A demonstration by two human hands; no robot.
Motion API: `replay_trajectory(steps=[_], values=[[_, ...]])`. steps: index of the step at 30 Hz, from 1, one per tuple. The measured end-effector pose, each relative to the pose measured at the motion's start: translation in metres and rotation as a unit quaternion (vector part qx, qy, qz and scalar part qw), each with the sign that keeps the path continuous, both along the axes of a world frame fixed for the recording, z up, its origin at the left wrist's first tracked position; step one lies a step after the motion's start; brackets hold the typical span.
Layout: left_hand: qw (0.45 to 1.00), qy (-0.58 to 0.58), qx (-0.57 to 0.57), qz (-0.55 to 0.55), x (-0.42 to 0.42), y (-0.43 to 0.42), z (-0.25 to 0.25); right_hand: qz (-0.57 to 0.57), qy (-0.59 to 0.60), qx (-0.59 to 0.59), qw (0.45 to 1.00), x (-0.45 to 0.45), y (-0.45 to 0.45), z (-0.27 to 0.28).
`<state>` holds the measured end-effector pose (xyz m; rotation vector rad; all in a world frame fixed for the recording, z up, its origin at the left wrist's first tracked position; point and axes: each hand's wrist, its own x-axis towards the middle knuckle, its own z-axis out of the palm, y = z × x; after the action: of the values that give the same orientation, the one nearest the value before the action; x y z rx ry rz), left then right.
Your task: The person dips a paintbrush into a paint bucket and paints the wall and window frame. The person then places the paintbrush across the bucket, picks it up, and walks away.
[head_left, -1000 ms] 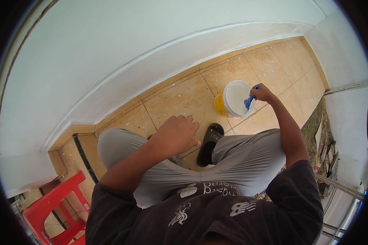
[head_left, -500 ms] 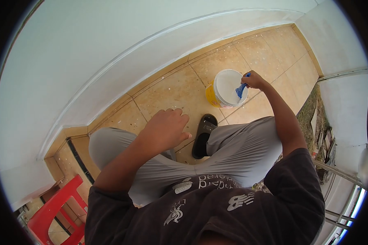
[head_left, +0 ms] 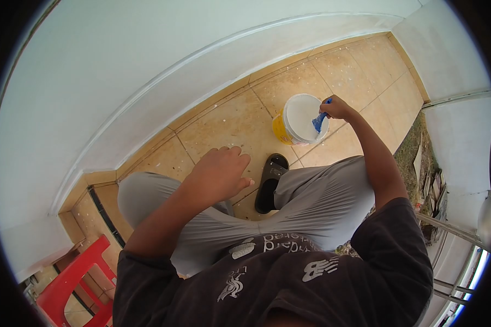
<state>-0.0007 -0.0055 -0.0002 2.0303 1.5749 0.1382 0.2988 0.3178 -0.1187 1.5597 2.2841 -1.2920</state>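
Note:
My right hand (head_left: pixel 338 108) is closed around the handle of a blue paintbrush (head_left: pixel 318 123). The brush points down inside the rim of a white and yellow paint bucket (head_left: pixel 282 128), which holds white paint. Over my bent left leg, my left hand (head_left: pixel 219 171) hangs with its back toward me. Its fingers are loosely bent and the thumb stands apart; nothing shows in it, though the palm is hidden.
A white wall (head_left: pixel 163 60) with a moulding runs along the far side. Paint specks dot the tiled floor (head_left: pixel 218 122). My sandal (head_left: pixel 268 191) is near the bucket. A red plastic chair (head_left: pixel 65 280) stands at lower left, and metal bars (head_left: pixel 447 226) at right.
The brush and my right hand have shifted very slightly over the bucket. My left hand stays almost where it was.

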Motion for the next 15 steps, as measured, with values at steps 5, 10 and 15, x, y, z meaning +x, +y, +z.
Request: replay_trajectory(steps=[5,10,15], values=[[1.0,0.01,0.006,-0.002,0.0,0.003,0.005,-0.072,0.024,-0.043,0.996,0.012,0.001,0.016],[1.0,0.013,0.012,-0.002,0.001,0.001,0.006,-0.185,0.086,-0.149,0.968,0.051,0.011,0.013],[1.0,0.013,0.009,-0.003,0.002,0.002,0.008,-0.24,0.093,-0.239,0.936,0.09,0.016,0.01]])
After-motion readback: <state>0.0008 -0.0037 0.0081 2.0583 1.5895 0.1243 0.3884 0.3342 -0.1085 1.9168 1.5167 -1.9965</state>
